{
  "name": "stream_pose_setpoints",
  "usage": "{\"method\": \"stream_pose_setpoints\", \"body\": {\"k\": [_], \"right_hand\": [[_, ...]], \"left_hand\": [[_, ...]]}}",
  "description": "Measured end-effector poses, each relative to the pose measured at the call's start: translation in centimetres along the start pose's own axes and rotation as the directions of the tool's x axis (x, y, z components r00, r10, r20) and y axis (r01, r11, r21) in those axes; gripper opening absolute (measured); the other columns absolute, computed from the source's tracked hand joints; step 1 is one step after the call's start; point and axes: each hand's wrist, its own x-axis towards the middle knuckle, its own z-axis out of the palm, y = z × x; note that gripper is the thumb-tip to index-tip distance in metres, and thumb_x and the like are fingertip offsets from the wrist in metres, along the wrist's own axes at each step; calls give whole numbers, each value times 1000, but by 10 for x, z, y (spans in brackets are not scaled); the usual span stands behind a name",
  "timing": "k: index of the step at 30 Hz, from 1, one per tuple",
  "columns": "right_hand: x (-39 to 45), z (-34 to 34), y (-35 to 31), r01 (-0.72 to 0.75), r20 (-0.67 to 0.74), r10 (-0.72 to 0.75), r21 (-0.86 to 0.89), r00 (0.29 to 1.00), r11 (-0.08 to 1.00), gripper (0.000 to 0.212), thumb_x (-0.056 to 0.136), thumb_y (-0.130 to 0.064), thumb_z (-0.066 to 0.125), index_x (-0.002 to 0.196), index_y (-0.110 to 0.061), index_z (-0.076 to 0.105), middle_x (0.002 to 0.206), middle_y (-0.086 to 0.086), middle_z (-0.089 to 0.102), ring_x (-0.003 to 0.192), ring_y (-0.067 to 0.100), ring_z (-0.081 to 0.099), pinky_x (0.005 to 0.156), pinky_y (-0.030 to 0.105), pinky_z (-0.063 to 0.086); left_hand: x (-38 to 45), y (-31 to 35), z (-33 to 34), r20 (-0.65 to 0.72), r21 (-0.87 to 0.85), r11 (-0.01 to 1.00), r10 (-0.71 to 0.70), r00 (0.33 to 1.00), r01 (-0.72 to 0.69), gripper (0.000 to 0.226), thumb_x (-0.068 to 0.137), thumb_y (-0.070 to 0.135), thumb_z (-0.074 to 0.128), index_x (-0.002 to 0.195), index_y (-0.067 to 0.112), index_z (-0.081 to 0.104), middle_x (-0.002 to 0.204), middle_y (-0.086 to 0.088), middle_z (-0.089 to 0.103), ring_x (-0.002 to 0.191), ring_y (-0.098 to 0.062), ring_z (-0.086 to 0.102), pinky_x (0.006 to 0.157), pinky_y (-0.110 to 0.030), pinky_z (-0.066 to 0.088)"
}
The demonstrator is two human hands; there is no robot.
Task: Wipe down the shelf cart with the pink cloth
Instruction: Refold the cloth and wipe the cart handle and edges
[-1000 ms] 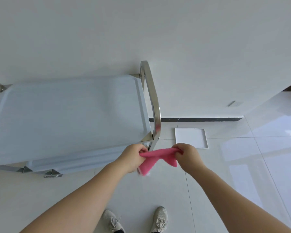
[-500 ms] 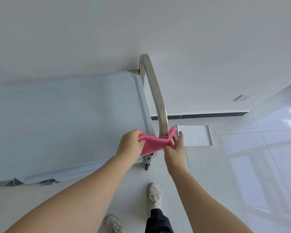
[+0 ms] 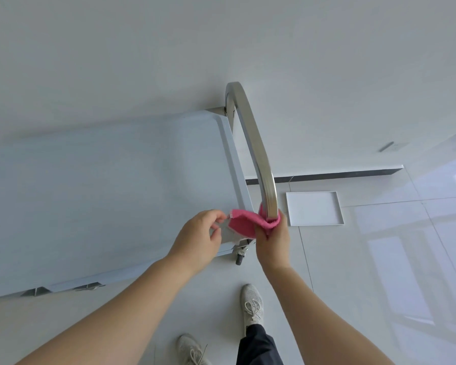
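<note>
**Cloth wrapped at the near foot of the handle; bar runs up and away**

My right hand (image 3: 272, 239) sits just right of frame centre, fingers curled shut around the cloth (image 3: 244, 223), which is bunched around the lower end of the steel handle (image 3: 258, 156). My left hand (image 3: 199, 237) is just left of it, over the near right corner of the cart (image 3: 103, 196); its fingertips are pressed close at the cloth's loose left edge, though I cannot tell for certain that they pinch it.

The handle's long axis climbs from my right fist toward the upper middle of the frame, arching back to the cart's far corner. My judgement: the wipe should follow that line upward, and the right hand, already on the bar, is the one placed to do it. The shelf surface lies left, under the left hand.
</note>
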Motion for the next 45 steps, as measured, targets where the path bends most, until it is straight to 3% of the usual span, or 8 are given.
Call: {"method": "stream_pose_setpoints", "body": {"k": [6, 9, 14, 25, 33, 38, 42, 45], "right_hand": [[3, -4, -49, 165, -28, -168, -70, 985, 984, 35, 82, -10, 50, 89, -45, 49, 74, -23, 62, 61, -3, 56, 47, 7, 41], [9, -5, -70, 197, -36, -207, -185, 978, 963, 34, 87, -16, 53, 105, -44, 44, 82, -36, 62, 70, -11, 56, 57, 6, 41], [34, -4, -97, 196, 38, -203, -477, 978, 857, 56, 90, -36, 49, 135, -11, 27, 105, 3, 58, 93, 31, 60, 69, 35, 45], [138, 29, -167, 184, 293, 33, -680, 955, 710, 57, 88, -21, 44, 135, 5, 22, 90, 8, 54, 86, 31, 58, 67, 35, 41], [204, 59, -202, 216, 362, 35, -629, 932, 747, 57, 85, -16, 46, 132, 6, 22, 92, 10, 58, 93, 36, 60, 68, 34, 40], [187, 45, -193, 269, 386, -46, -548, 921, 792, 86, 88, -32, 54, 144, -2, -4, 134, 22, 31, 106, 38, 53, 85, 42, 48], [164, 37, -179, 328, 417, -56, -617, 907, 715, 63, 94, -22, 44, 138, 7, 11, 129, 25, 42, 103, 37, 57, 71, 33, 42], [174, 45, -187, 344, 434, -41, -649, 900, 678, 69, 94, -14, 38, 143, 7, -4, 132, 25, 40, 105, 35, 56, 72, 29, 37]], "left_hand": [[-12, -11, -28, -22, -39, 999, -18, 1000, 17, 25, 86, 2, 52, 106, 14, 62, 95, 7, 61, 77, -7, 57, 69, -3, 37], [-18, -15, -46, -26, -23, 1000, -1, 1000, 1, 25, 86, 3, 52, 106, 15, 62, 94, 7, 61, 71, -2, 54, 67, -4, 37], [-18, -21, -76, -68, -3, 999, 35, 997, -36, 25, 86, 4, 52, 107, 15, 62, 95, 8, 61, 65, 2, 50, 67, -10, 37], [28, 19, -33, 24, -70, 997, 27, 999, -25, 21, 88, 22, 51, 106, 27, 58, 86, 20, 54, 65, 0, 49, 68, -13, 41], [88, 65, -3, 34, -120, 985, -124, 992, 127, 36, 75, 69, 45, 83, 36, 57, 73, 28, 59, 65, 10, 51, 56, -14, 34], [98, 72, 10, 37, -252, 937, -241, 970, 242, 41, 79, 60, 51, 92, 24, 65, 61, 18, 57, 59, 1, 54, 60, -19, 42], [100, 69, 11, 103, -274, 921, -258, 960, 277, 35, 82, 55, 51, 81, 23, 66, 51, 15, 49, 48, -2, 44, 52, -20, 35], [101, 66, 10, 132, -254, 922, -266, 955, 292, 33, 82, 55, 51, 69, 25, 59, 58, 11, 49, 51, -2, 43, 53, -19, 35]]}}
